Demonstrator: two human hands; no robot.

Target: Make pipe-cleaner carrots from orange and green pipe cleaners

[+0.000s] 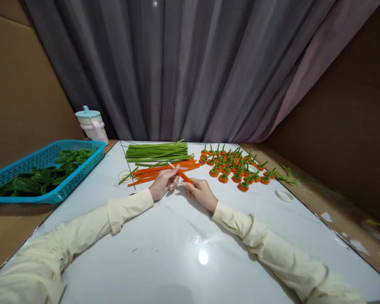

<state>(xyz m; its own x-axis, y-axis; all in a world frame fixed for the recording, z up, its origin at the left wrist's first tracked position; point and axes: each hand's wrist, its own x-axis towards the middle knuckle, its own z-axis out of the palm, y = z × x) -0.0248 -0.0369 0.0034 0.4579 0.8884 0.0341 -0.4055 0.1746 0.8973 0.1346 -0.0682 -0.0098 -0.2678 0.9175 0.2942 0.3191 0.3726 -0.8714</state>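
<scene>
A thin stick [171,165] with a pale tip slants between my hands, its lower part covered in orange pipe cleaner [185,176]. My left hand [164,184] pinches the stick near its pale end. Lower down, the fingers of my right hand [202,194] close around the orange-covered end. Just behind my left hand lies a spread of loose orange pipe cleaners [145,173]. Beyond them is a thick bundle of green pipe cleaners [156,152]. To the right sit many small orange flower heads with green stems [223,177].
At left stands a blue basket [61,195] of green pipe-cleaner leaves [28,182]. Behind it is a tumbler [96,128] with a handle. A white tape roll [284,195] lies at right, and rubber bands [124,175] lie at left. A grey curtain [177,71] hangs behind the table.
</scene>
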